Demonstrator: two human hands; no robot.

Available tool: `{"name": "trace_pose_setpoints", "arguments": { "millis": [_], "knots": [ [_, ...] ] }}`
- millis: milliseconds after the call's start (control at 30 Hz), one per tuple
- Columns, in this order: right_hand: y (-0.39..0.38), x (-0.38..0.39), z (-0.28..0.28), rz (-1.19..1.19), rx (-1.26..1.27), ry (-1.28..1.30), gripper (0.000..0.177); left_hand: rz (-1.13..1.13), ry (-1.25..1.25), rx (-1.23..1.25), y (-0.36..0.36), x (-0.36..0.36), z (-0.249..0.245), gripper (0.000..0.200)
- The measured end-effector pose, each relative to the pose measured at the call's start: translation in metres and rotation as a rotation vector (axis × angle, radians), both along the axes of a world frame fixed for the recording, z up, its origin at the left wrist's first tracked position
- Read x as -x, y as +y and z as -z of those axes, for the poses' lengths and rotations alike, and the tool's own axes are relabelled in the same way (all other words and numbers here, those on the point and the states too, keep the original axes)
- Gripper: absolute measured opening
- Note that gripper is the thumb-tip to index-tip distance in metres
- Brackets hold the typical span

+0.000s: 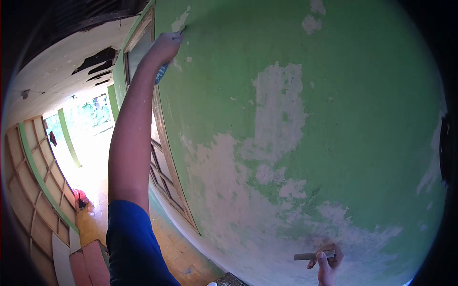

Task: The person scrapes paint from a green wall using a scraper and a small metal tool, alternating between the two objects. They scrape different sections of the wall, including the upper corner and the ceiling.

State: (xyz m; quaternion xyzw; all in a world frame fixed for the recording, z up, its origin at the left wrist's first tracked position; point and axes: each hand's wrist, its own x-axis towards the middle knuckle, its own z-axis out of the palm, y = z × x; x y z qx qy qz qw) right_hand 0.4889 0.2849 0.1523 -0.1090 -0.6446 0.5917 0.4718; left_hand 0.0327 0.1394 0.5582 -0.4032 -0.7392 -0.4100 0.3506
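Note:
My left hand (pixel 164 46) is raised high against a green wall (pixel 362 119) with peeling paint. It grips a tool with a blue handle (pixel 161 74), whose tip touches the wall beside a bare patch (pixel 180 21) near the top. My left arm in a blue sleeve (pixel 131 243) stretches up from the bottom of the view. My right hand (pixel 327 263) is low against the wall, shut on a short flat grey stick (pixel 310 256) held level. Large pale patches (pixel 279 119) where paint has come off cover the wall's middle and lower part.
A wooden window frame (pixel 164 162) with panes sits in the wall just left of my arm. A corridor with a tiled floor (pixel 171 252) runs away to the left, with a slatted wooden wall (pixel 33 190), a damaged white ceiling (pixel 71 57), and a red object (pixel 80 195) on the floor.

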Motion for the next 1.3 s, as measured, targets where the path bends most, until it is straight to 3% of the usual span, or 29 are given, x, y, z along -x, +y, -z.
{"name": "trace_pose_setpoints", "arguments": {
  "millis": [433, 633, 800, 1100, 1300],
  "knots": [
    [0.0, 0.0, -0.003, 0.002, -0.051, -0.008, 0.016, 0.001, -0.079, -0.053, -0.003, -0.006, 0.002, 0.044],
    [0.0, 0.001, -0.003, -0.01, -0.068, 0.032, 0.015, 0.023, 0.011, -0.037, -0.006, -0.001, 0.018, 0.041],
    [0.0, -0.001, 0.0, 0.033, -0.025, -0.019, 0.014, 0.01, -0.13, -0.046, -0.01, 0.017, 0.009, 0.043],
    [-0.001, -0.001, 0.001, 0.037, -0.032, -0.023, 0.014, 0.04, -0.048, -0.066, -0.011, 0.019, 0.028, 0.041],
    [-0.003, 0.003, -0.002, 0.043, -0.078, 0.003, 0.017, -0.001, -0.043, -0.075, -0.01, 0.05, 0.006, 0.041]
  ]
}}
